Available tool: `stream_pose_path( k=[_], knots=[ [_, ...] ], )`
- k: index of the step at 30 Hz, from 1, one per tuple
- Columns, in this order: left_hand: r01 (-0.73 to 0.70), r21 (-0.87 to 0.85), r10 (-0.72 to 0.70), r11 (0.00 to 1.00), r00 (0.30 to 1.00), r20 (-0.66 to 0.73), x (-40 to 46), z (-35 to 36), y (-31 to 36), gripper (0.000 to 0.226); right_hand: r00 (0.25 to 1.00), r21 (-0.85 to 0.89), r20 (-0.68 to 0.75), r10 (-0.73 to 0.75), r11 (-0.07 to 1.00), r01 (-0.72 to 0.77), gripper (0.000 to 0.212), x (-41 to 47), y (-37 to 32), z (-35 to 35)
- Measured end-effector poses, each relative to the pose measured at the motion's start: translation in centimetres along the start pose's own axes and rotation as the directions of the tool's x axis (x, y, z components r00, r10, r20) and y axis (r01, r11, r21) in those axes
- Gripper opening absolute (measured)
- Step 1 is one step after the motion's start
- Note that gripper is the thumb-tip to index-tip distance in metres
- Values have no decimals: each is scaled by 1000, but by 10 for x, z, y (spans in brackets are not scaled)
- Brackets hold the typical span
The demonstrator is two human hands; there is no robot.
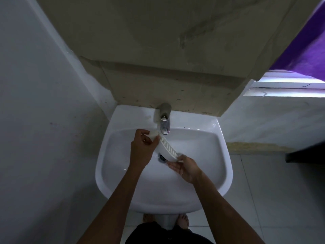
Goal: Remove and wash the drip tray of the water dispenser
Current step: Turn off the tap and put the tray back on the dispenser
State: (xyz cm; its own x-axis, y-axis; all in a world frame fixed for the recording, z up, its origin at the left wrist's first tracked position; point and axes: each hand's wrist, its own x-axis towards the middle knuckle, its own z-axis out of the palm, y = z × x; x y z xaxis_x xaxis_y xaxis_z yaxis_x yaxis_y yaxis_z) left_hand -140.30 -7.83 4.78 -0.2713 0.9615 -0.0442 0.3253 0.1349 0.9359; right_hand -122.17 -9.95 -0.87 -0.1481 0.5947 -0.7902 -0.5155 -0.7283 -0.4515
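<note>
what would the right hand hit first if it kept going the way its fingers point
The right hand points up-left, toward the drain. It already touches the near end of the drip tray, so the tray comes first; past it lies the left hand. Depth is hard to judge from above.

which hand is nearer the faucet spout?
Left. The left hand grips the drip tray at its upper end, just beside the faucet spout. The right hand holds the tray's lower end, past the drain, toward the sink's front.
</note>
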Motion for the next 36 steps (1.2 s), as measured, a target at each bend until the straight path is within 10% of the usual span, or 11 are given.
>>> stream_pose_path(
  k=[7, 14, 27, 36],
  knots=[
    [-113, 166, 118, 980, 993, -18, -16, 5, 11, 41, 997, -421, -37, -67, 906, 45, 56, 4, 7, 0],
    [-95, 167, 103, 981, 994, -44, -13, 0, 12, 41, 810, -759, 344, -475, 366, 538, 65, 5, 8, 3],
    [-133, 22, 130, 991, 985, 113, -19, -10, -18, 21, 856, -715, 366, -365, 479, 510, 53, -11, 10, -4],
    [46, 168, -113, 985, 905, 409, -44, -19, -68, 73, 879, -542, 410, -244, 710, 450, 37, -28, 5, -5]
  ],
)
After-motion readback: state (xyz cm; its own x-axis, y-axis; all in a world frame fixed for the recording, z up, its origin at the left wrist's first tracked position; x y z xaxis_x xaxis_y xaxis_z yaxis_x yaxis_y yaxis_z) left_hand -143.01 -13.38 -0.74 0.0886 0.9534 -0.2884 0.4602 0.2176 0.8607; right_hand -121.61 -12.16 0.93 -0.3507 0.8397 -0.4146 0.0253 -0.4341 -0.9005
